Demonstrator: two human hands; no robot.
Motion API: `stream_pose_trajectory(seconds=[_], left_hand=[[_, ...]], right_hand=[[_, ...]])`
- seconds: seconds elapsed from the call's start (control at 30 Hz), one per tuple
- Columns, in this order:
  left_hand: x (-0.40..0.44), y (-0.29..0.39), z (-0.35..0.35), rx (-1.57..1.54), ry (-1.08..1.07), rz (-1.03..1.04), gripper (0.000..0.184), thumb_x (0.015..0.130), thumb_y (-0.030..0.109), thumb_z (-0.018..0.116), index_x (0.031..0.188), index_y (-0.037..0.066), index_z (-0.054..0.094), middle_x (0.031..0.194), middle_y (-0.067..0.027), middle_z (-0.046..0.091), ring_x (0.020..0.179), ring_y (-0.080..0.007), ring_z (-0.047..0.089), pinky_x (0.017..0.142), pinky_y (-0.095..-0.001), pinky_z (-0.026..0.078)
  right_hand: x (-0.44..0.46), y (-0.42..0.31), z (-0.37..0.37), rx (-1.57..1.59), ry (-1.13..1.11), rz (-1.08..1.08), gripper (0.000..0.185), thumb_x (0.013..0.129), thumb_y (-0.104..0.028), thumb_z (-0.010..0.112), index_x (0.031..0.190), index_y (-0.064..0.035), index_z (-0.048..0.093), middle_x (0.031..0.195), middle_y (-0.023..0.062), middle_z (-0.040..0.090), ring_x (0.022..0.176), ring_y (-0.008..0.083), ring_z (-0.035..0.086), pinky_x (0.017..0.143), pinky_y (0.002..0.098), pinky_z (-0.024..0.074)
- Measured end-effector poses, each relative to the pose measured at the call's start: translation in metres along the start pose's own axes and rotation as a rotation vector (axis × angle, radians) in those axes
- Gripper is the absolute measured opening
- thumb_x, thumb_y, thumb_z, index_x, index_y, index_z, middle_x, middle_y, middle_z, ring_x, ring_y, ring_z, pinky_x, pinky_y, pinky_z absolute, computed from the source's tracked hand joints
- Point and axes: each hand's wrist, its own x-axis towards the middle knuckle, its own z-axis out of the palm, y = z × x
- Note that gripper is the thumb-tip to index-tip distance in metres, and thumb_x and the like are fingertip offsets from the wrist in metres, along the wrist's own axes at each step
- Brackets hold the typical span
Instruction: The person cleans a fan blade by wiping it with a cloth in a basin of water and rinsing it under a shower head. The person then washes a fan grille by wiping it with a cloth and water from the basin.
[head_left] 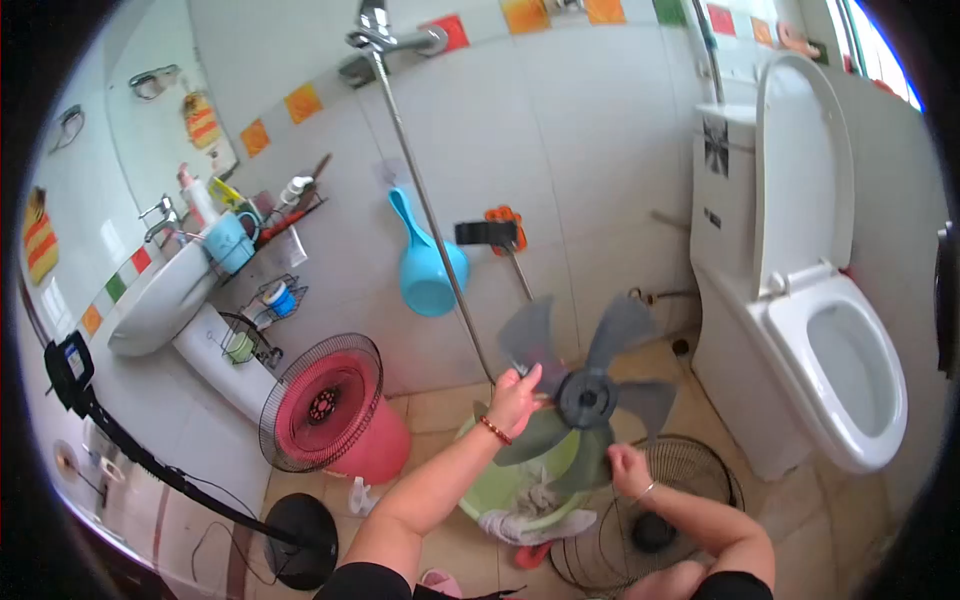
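A dark grey fan blade wheel (586,398) is held up in front of me, over a green basin (482,482). My left hand (515,402) is closed at the left blades, thumb up, with a beaded bracelet at the wrist. Lower right, my right hand (630,472) pinches the edge of the bottom blade. Inside the basin and over its front rim lies a wet greyish cloth (535,508). A round wire fan guard (700,462) rests on the floor beside the basin, right under my right forearm.
Left stands a red bucket (375,445) with another fan guard (322,404) on top. The black fan stand (300,540) is at lower left. A toilet (840,350) with raised lid stands right. A blue ladle (432,275) hangs on the wall behind the shower hose (415,170).
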Motion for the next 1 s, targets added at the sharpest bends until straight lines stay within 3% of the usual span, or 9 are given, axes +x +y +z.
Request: stream_pose_trajectory(seconds=[0.23,0.43,0.5,0.57,0.6,0.67,0.73,0.87,1.0], left_hand=[[0.011,0.008,-0.045,0.306,0.396,0.294,0.039,0.086,0.032,0.063,0.058,0.01,0.048,0.055,0.0045,0.045,0.049,-0.0063,0.038,0.043,-0.0256,0.027],[0.019,0.034,-0.074,0.284,0.366,0.367,0.039,0.084,0.028,0.065,0.056,0.008,0.047,0.053,0.0059,0.043,0.047,-0.0051,0.034,0.04,-0.028,0.027],[0.016,0.042,-0.069,0.285,0.316,0.353,0.035,0.082,0.023,0.066,0.057,0.006,0.047,0.052,0.0037,0.043,0.045,-0.0072,0.037,0.039,-0.0288,0.03],[0.03,0.029,-0.082,0.396,0.302,0.392,0.034,0.08,0.022,0.067,0.058,0.006,0.047,0.05,0.0025,0.043,0.044,-0.0082,0.038,0.038,-0.0294,0.031],[0.021,0.043,-0.073,0.491,0.306,0.352,0.038,0.078,0.024,0.069,0.055,0.002,0.047,0.049,0.001,0.043,0.044,-0.0095,0.038,0.039,-0.0318,0.031],[0.014,0.056,-0.059,0.587,0.307,0.422,0.042,0.077,0.026,0.069,0.053,-0.001,0.047,0.046,-0.0021,0.044,0.044,-0.01,0.039,0.039,-0.034,0.032],[0.045,0.024,-0.08,0.63,0.294,0.513,0.051,0.077,0.032,0.069,0.05,-0.005,0.047,0.044,-0.0095,0.045,0.044,-0.0105,0.04,0.041,-0.0371,0.034],[0.017,0.06,-0.059,0.685,0.258,0.429,0.055,0.077,0.04,0.068,0.056,-0.009,0.054,0.045,-0.0182,0.049,0.043,-0.0182,0.05,0.043,-0.0392,0.037],[0.028,0.055,-0.067,0.869,0.238,0.446,0.058,0.078,0.044,0.064,0.059,-0.01,0.056,0.05,-0.0248,0.05,0.046,-0.0319,0.055,0.047,-0.0423,0.04]], right_hand=[[0.063,-0.079,-0.025,-0.591,-1.272,-0.023,0.039,0.09,-0.036,0.046,0.085,-0.0029,0.067,0.075,0.0159,0.065,0.071,0.0327,0.062,0.07,0.0391,0.0482],[0.166,-0.269,-0.051,-0.393,-0.234,-0.523,0.017,0.08,-0.011,0.053,0.066,-0.0008,0.054,0.061,0.0203,0.054,0.059,0.0378,0.054,0.056,0.0452,0.0434],[0.219,-0.346,-0.047,-0.516,-0.055,-0.711,0.011,0.083,-0.008,0.051,0.089,-0.0009,0.057,0.079,0.0208,0.06,0.077,0.0379,0.057,0.068,0.0439,0.0449],[0.289,-0.404,-0.034,-0.624,0.178,-1.131,0.043,0.086,-0.008,0.049,0.126,0.0032,0.04,0.123,0.0241,0.048,0.111,0.0367,0.049,0.092,0.0404,0.0419],[0.316,-0.438,-0.028,-0.751,0.217,-1.103,0.05,0.087,-0.007,0.046,0.134,0.001,0.031,0.141,0.0207,0.03,0.129,0.0302,0.033,0.103,0.0385,0.0327],[0.366,-0.497,-0.019,-1.214,0.508,-1.219,0.056,0.087,-0.005,0.043,0.139,-0.0038,0.024,0.146,0.0138,0.023,0.135,0.0232,0.024,0.107,0.0383,0.0262],[0.401,-0.54,-0.008,-1.557,0.607,-1.094,0.061,0.088,-0.007,0.041,0.143,-0.0093,0.016,0.151,0.0034,0.013,0.138,0.0166,0.014,0.111,0.0367,0.018],[0.42,-0.578,0.001,-2.061,0.635,-0.783,0.062,0.092,-0.02,0.038,0.145,-0.0143,0.006,0.152,-0.0061,0.002,0.139,0.0119,0.007,0.112,0.0326,0.0129],[0.442,-0.585,0.005,-1.941,0.572,-0.793,0.062,0.091,-0.016,0.039,0.145,-0.0104,0.008,0.152,-0.0018,0.002,0.139,0.0145,0.009,0.112,0.0315,0.0152]])
